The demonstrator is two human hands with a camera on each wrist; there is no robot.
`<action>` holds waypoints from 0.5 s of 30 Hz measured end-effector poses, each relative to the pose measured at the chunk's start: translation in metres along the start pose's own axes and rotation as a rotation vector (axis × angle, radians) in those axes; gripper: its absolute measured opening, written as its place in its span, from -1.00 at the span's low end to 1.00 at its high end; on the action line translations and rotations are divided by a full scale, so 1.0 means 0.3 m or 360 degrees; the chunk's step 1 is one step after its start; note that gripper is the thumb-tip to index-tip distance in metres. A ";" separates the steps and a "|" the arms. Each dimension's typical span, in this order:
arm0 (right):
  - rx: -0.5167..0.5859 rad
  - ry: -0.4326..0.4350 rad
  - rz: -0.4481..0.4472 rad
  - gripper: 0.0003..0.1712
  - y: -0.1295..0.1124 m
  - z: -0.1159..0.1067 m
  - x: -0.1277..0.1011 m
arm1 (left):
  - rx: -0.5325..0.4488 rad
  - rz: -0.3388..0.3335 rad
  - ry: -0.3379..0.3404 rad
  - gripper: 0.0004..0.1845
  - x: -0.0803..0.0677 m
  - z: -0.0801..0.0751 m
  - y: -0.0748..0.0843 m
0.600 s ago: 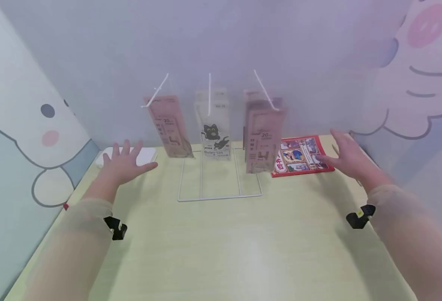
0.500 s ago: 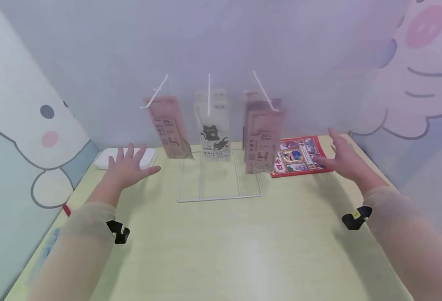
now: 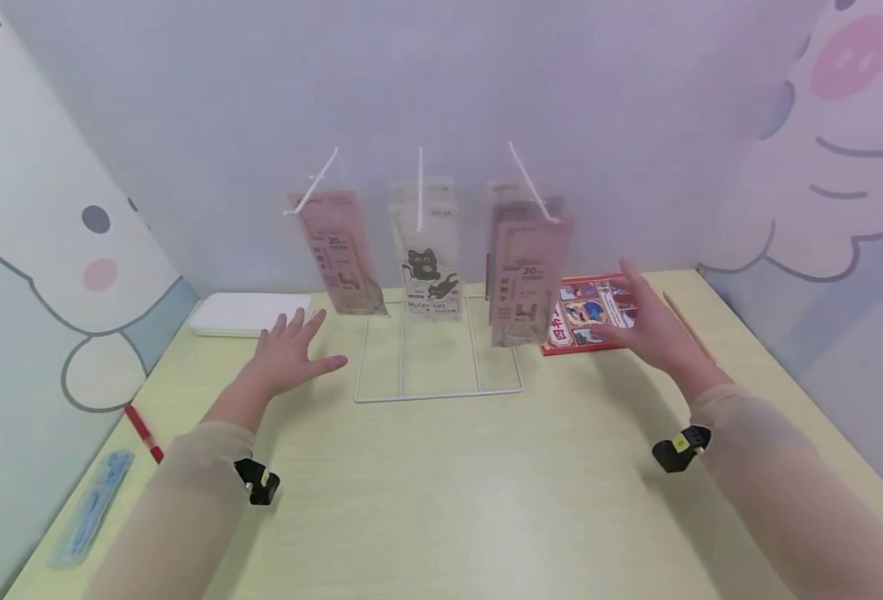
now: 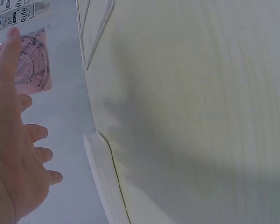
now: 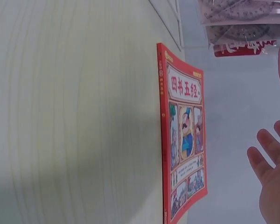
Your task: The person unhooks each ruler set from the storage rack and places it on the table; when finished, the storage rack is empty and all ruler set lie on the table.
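Note:
My left hand [image 3: 283, 362] hovers with fingers spread, holding nothing, in front of a white flat case [image 3: 242, 312]. On the other side my right hand [image 3: 654, 329] is raised, fingers apart and unloaded, partly covering a red picture book [image 3: 587, 312] in the head view. Between them stands a white wire rack [image 3: 441, 397]. Its hooks carry a pink ruler-set packet [image 3: 339, 250] on the left, pale packets with a black cat marked "Ruler set" [image 3: 429, 258] in the middle, and several pink packets [image 3: 529, 283] on the right. Neither hand touches them.
A red pen [image 3: 143, 433] and a blue clear packet [image 3: 94, 508] lie along the left edge of the table [image 3: 456, 500]. A thin wooden stick [image 3: 690, 327] lies at the right. Walls with cartoon animals [image 3: 96, 275] enclose the back and sides.
Both hands have drawn inward, the left also back toward me. The red pen and blue packet now show fully beside my left arm. More of the white case and the stick is uncovered.

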State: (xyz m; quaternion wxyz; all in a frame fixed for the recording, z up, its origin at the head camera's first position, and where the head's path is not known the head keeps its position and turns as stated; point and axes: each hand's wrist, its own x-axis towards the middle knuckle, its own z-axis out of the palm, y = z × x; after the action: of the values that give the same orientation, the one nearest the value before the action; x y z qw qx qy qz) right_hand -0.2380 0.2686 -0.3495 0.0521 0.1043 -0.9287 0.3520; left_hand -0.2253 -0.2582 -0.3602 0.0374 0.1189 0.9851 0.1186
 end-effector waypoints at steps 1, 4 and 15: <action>0.0018 0.0004 -0.0010 0.29 -0.005 0.009 0.000 | -0.0010 0.0014 0.0001 0.07 0.002 0.008 0.003; 0.0075 0.0013 -0.0078 0.26 -0.024 0.035 0.005 | -0.0033 0.0062 0.0005 0.06 0.011 0.037 0.008; 0.0168 0.0094 -0.0248 0.21 -0.104 0.097 0.007 | -0.0222 0.0153 -0.0092 0.05 0.020 0.139 0.057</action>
State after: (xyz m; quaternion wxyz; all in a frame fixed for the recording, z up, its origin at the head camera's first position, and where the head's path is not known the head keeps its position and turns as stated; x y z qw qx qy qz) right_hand -0.2335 0.2262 -0.3510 0.1010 0.1686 -0.8960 0.3982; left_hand -0.2231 -0.2311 -0.3966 0.0682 0.1666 0.9661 0.1852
